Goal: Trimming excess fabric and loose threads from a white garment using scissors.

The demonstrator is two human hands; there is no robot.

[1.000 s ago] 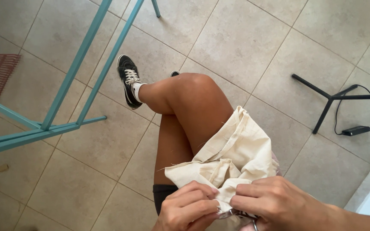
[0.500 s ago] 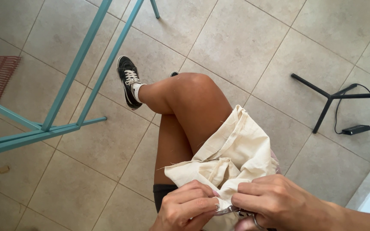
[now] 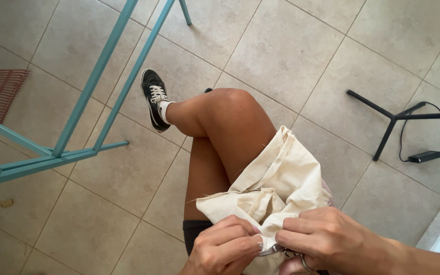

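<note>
Both of your hands are barely budging from a second ago, so you're staying put on the same spot along the edge of the cream cloth (image 3: pixel 276 178) draped over your thigh. Your left hand (image 3: pixel 225 247) is curling its fingers in and pinching the folded edge. Your right hand (image 3: pixel 327 237) is pinching right beside it, gripping a small metal thing (image 3: pixel 273 249) (scissors maybe, too hidden to tell). Wrists are bending inward, knuckles up.

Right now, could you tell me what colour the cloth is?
Plain cream cloth, seen in the head view.
</note>
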